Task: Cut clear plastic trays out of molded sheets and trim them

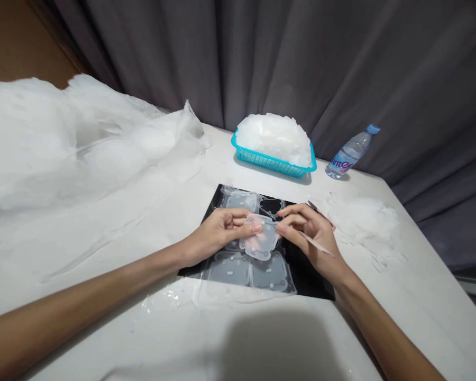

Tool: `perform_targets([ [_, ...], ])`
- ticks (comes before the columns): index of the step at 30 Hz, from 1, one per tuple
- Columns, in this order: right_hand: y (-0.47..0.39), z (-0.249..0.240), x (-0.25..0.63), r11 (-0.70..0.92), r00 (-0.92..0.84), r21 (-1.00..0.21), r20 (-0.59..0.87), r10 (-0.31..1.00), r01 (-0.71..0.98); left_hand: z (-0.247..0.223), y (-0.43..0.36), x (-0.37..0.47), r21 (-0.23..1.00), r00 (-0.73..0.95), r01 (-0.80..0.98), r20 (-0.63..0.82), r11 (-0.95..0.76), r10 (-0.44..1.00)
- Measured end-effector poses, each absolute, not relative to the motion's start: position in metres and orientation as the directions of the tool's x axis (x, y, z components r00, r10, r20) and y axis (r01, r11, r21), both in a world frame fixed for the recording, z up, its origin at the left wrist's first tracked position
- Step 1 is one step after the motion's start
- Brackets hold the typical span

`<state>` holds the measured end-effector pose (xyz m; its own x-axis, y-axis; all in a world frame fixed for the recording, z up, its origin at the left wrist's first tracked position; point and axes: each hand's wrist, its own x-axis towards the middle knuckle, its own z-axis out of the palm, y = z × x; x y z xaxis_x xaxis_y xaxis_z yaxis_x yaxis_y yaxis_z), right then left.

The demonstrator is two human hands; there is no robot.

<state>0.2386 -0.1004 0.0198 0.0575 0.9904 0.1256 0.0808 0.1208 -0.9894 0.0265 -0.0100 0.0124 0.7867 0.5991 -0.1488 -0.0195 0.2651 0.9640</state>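
Observation:
Between the thumb and fingers of my left hand (228, 230) is a small translucent plastic sheet piece (264, 241) with rounded, notched edges and small holes. My right hand (311, 227) has its fingertips closed at the right edge of that piece. A thin pale pink stick-like tool (317, 244) sticks out from under the right fingers; its tip is hidden. Below both hands lies a black board (311, 280), bearing a clear sheet (230, 270) with several similar outlined pieces. One cut-out gap (272, 205) shows black at the sheet's upper right.
A turquoise basket (272, 161) heaped with white translucent pieces stands at the back. Right of it is a water bottle (351, 153). Clear scraps (375, 225) and a dark-tipped pink tool (321, 214) are by my right hand. Large piled plastic sheets (103, 143) cover the left side.

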Motion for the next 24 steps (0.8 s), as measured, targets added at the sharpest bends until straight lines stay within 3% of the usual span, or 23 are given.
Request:
perform_targets([
  [4, -0.101, 0.019, 0.235, 0.097, 0.040, -0.995, 0.096, 0.995, -0.003, 0.012, -0.010, 0.028, 0.958, 0.799, -0.001, -0.172, 0.287, 0.576],
  [11, -0.103, 0.021, 0.235, 0.087, 0.026, -0.996, 0.087, 0.996, 0.030, 0.010, -0.008, 0.027, 0.966, 0.814, -0.018, -0.137, 0.259, 0.565],
  [24, -0.094, 0.002, 0.240, -0.008, 0.136, -0.956, 0.033, 0.990, 0.293, 0.010, -0.009, 0.029, 0.945, 0.747, 0.072, -0.264, 0.320, 0.611],
])
